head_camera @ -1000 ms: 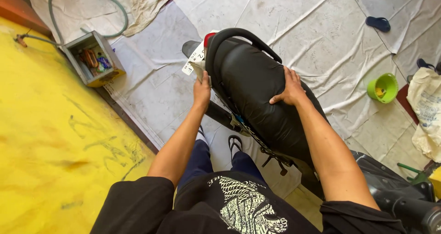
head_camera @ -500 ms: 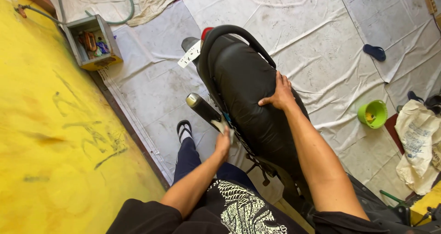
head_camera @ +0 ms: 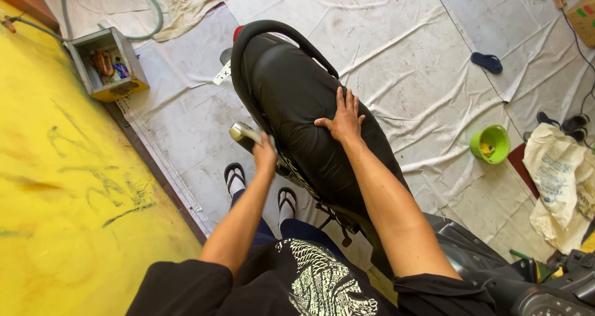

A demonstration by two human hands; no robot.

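R hand (head_camera: 342, 119) lies open, flat on the black padded motorbike seat (head_camera: 297, 99), steadying it; L hand (head_camera: 265, 155) grips the chrome exhaust pipe (head_camera: 243, 132) just beside the seat's left edge.

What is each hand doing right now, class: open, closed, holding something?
Left hand: by the exhaust pipe at the seat's side; grip cannot be told.
Right hand: open, flat on the black motorbike seat.

Seat (head_camera: 297, 111) was black, wall (head_camera: 68, 210) yellow with dark scribbles. Floor sheets (head_camera: 396, 43) were dirty white, bowl (head_camera: 491, 143) bright green. Shirt (head_camera: 310, 285) black with a pale dragon print; sandal (head_camera: 486, 62) blue.
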